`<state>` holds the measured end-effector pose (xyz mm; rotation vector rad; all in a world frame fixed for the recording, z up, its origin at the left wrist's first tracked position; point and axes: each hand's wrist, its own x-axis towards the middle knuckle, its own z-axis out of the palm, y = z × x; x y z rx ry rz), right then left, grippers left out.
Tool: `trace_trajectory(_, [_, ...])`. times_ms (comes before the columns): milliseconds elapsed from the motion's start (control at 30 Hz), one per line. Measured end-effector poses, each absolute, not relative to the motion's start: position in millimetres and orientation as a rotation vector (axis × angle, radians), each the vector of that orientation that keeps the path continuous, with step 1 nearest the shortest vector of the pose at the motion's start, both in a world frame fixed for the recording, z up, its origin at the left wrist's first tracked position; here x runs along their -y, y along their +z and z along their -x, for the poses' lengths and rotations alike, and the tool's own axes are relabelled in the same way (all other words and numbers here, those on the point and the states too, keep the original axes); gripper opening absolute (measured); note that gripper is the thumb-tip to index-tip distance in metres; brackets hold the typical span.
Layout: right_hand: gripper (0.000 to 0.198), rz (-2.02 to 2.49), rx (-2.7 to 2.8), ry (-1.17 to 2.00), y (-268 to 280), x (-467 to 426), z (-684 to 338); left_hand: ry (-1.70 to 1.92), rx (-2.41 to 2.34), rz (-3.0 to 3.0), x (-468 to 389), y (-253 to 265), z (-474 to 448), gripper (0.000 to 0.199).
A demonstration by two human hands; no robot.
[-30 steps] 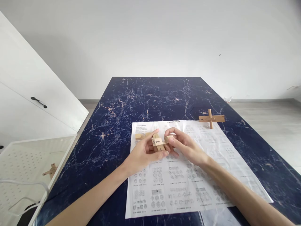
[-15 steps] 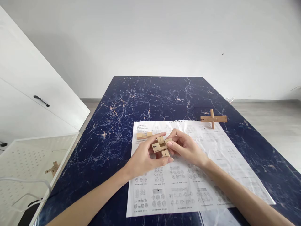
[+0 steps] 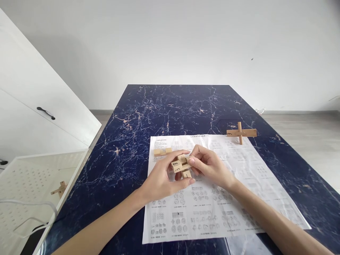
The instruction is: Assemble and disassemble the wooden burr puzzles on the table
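Above the printed sheet, my left hand curls round a wooden interlocking puzzle made of notched light-wood bars with handwritten numbers, such as 3 and 1. My left thumb lies along its lower side and the fingers go behind it. From the right, my right hand pinches the end of one bar of this puzzle between thumb and fingers. Parts of the bars are hidden by the fingers. A loose notched wooden bar rests on the sheet just beyond my left hand.
A wooden cross-shaped piece lies at the sheet's upper right corner on the dark blue marbled table. To the left, a white perforated basket holds another wooden piece and a white cable. A white cabinet stands behind it.
My right hand's bar has shifted slightly inward against the rest of the puzzle, and the puzzle has turned a little, showing the two 3 marks more plainly. My left hand keeps its hold.
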<state>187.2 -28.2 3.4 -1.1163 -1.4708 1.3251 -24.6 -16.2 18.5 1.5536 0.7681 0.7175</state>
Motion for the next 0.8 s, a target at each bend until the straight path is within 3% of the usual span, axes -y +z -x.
trace_trajectory(267, [0.045, 1.175, 1.44, 1.322, 5.6, 29.5, -182.9, 0.664, -0.764, -1.603, 14.7, 22.6, 25.5, 0.066])
trace_trajectory(400, [0.049, 1.21, 1.441, 1.356, 7.0, 28.8, -184.5, 0.668, -0.729, -1.564, 14.8, 22.4, 26.6, 0.045])
trace_trajectory(800, [0.06, 1.142, 1.717, 1.335, 11.4, 33.7, -183.7, 0.756, -0.648, -1.588, 13.5, 22.5, 27.4, 0.036])
